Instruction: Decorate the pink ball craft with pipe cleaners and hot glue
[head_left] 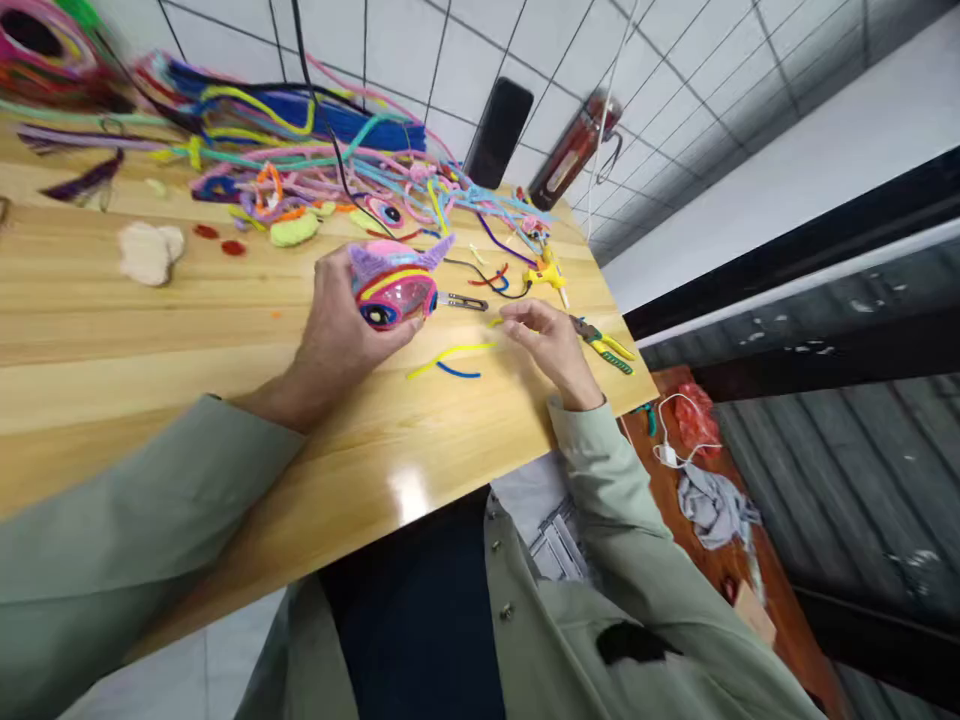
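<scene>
At the wooden table (150, 330): left hand (337, 330) gripping pipe-cleaner craft (394, 285), fingertips hidden behind; right hand (551, 345), at three o'clock, fingers loosely spread above yellow pipe cleaner (450, 357).

This looks like a hobby craft corner in a home or small studio: a varnished wooden table (150, 330) stands against a white tiled wall (465, 50), and a heap of coloured pipe cleaners (300, 140) sprawls across it from ten to twelve o'clock. Toward three o'clock lie green-handled pliers (607, 348) and a yellow glue gun (551, 275), while a dark phone (499, 130) leans on the tiles near one o'clock. A low reddish bench (720, 520) with a charger and cloth sits at four o'clock.
</scene>
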